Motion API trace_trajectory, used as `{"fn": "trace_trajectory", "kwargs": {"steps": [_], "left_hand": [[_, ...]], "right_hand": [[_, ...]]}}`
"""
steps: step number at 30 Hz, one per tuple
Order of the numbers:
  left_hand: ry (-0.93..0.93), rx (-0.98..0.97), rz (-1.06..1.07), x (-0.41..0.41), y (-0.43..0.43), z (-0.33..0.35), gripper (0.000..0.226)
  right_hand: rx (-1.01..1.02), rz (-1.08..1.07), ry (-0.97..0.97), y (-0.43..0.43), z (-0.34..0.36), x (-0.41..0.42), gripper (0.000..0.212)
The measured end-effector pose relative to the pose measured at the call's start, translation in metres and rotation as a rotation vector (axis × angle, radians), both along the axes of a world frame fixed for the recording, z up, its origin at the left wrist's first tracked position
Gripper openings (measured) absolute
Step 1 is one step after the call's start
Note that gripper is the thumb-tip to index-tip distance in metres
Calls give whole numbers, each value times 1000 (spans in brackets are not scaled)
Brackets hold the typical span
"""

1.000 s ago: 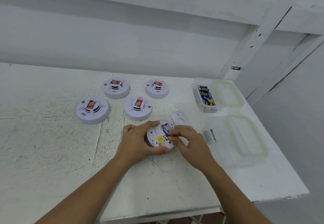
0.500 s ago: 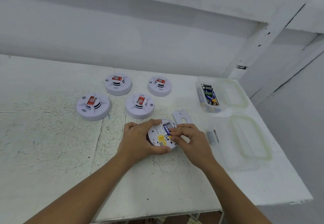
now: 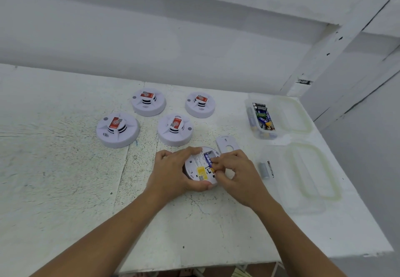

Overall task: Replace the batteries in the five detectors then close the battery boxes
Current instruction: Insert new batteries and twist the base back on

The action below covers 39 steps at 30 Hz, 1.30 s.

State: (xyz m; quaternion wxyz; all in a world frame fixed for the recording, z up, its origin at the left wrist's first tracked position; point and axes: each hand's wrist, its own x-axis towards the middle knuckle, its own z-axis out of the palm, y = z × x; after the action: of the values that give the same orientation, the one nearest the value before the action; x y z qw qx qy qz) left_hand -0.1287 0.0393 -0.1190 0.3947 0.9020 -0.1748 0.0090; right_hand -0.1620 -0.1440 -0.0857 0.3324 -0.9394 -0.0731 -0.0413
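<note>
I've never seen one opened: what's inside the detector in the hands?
A blue battery lies in the open compartment of the detector, beside a yellow label. Fingers of the right hand pinch and cover its near end; anything beneath them is hidden.

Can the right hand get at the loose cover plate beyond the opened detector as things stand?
Probably yes: the cover plate lies flat on the table just beyond the right hand, nothing between them. But it is pinching the battery in the detector, so it must let go first.
</note>
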Motion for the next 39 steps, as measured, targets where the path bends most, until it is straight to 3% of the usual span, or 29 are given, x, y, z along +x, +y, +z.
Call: {"fn": "trace_trajectory", "kwargs": {"steps": [7,10,13,15,17,20,23,32,35,39], "left_hand": [[68,6,-12,-2,2,5,89],[90,1,-12,-4,2,9,88],[108,-9,-16,-6,4,12,87],[148,-6,-19,-6,4,13,86],[180,10,-10,-6,3,13,85],[204,10,13,-6,3,14,83],[222,1,20,-6,3,14,82],[239,18,21,-7,4,18,88],[222,22,24,-7,5,18,88],[183,16,13,-8,4,22,84]], "right_hand": [[107,11,467,-12,55,31,15],[368,-6,475,-35,75,60,14],[513,-205,330,-68,83,94,10],[351,-399,249,-93,75,117,7],[2,-533,285,-115,63,136,9],[-498,-533,420,-121,53,144,12],[-541,-505,389,-114,42,148,37],[-525,-507,294,-124,22,151,33],[-401,-535,314,-127,31,151,13],[132,-692,336,-135,49,144,5]]}}
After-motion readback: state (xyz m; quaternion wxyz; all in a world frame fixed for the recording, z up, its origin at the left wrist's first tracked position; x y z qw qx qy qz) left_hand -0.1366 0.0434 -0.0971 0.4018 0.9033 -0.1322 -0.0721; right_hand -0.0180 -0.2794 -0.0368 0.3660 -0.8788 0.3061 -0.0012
